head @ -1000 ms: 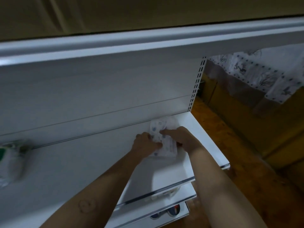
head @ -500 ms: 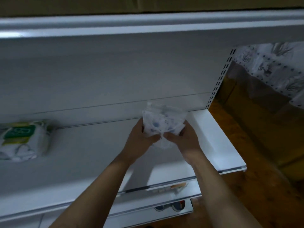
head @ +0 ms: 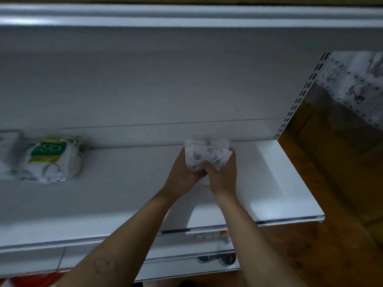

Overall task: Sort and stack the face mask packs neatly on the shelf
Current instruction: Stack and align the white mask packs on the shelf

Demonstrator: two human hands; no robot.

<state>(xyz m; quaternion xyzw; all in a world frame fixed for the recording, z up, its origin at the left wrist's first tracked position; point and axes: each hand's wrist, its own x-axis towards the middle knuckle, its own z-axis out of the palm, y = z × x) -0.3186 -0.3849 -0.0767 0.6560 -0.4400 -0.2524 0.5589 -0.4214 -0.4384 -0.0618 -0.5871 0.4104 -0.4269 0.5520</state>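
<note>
A white face mask pack with blue print (head: 206, 155) is held up on edge over the white shelf (head: 275, 183), near its back wall. My left hand (head: 183, 172) grips its left lower side and my right hand (head: 222, 172) grips its right lower side, thumbs meeting at the bottom. A second pack with a green label (head: 50, 159) lies flat on the shelf far to the left, apart from my hands. Another white pack (head: 8, 150) is partly cut off at the left edge.
The upper shelf edge (head: 186, 17) runs overhead. A slotted upright (head: 298, 96) ends the shelf at the right, with brown floor (head: 310, 255) beyond. Lower shelves (head: 186, 264) hold small items below my arms.
The pack lay flat under both hands a second ago; both hands have lifted it onto its edge and hold it. The view has shifted left, showing the green-labelled pack more fully.
</note>
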